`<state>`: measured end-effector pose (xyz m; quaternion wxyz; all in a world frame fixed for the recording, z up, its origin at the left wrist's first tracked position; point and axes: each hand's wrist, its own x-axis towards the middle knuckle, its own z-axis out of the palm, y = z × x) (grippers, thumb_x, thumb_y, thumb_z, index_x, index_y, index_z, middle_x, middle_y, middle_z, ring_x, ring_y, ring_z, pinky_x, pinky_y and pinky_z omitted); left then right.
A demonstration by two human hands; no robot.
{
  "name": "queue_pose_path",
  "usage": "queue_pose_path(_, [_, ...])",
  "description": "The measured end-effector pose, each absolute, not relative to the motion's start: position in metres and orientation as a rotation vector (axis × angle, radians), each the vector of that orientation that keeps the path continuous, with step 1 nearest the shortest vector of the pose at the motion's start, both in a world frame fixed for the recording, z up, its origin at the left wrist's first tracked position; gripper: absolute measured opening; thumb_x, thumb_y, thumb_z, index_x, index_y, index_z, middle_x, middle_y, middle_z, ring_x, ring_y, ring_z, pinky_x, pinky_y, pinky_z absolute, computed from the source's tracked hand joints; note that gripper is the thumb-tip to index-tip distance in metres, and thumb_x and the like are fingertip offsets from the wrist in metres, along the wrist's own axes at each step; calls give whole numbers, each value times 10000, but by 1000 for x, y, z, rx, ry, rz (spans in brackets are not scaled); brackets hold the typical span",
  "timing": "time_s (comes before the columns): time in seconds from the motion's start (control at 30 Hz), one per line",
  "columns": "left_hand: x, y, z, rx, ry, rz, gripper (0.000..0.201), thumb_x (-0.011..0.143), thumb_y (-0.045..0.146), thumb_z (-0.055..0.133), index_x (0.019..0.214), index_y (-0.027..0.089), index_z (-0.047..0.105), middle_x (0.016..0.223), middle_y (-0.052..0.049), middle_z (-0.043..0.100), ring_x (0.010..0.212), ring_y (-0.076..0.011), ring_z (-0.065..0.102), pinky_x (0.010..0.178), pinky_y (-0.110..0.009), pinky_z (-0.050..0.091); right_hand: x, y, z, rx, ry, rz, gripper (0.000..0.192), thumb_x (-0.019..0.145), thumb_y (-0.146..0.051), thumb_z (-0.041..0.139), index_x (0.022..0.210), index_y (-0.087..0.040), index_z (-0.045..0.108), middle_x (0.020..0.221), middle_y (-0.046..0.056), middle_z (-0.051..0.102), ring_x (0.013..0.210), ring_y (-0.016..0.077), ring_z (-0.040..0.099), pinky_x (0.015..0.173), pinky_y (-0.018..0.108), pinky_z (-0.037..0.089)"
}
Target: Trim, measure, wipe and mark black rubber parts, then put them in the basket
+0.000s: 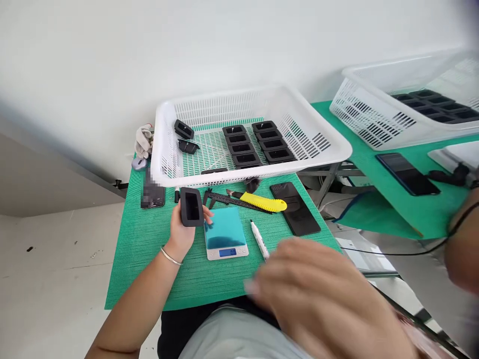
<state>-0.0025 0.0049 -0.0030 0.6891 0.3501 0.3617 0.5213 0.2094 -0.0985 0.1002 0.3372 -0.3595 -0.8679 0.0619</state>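
My left hand [182, 229] grips a black rectangular frame-like part [192, 207] with a deep opening, held upright left of the digital scale [225, 229]. The scale has a shiny teal plate, and its display appears to read 0.0. In the foreground, my right hand [318, 289] is large and smeared by motion, its fingertips hidden or blurred. Just beyond it lies a white marker [259, 238]. More black parts [245, 158] rest in rows inside the white basket [239, 175], with two loose ones at its left side.
Behind the scale lie black calipers [239, 201] and a yellow utility knife [264, 202]. A dark phone [295, 208] is at the right, another phone [153, 197] at the left. A co-worker's arm [464, 239] shows at the right, by a second basket [374, 109] and phone [407, 173].
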Motion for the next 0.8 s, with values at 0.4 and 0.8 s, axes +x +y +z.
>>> queue_pose_path(0.4, [-3,4,-5,700,789,1205,457,913,558,465,924,153,677,747,-53,694,568,-165,626,582,-307,516,226,-7,-27,-1750,-2303,-32,173,921,-157,538,953,-156,708,959,93,717,901,226,638,780,352,461])
queue_pose_path(0.8, [-11,9,-7,578,831,1522,397,838,536,567,896,167,700,693,-43,689,604,-161,641,517,-255,482,228,10,-35,-1515,-2463,-406,211,874,-21,479,910,-122,661,872,95,643,773,211,497,727,352,321])
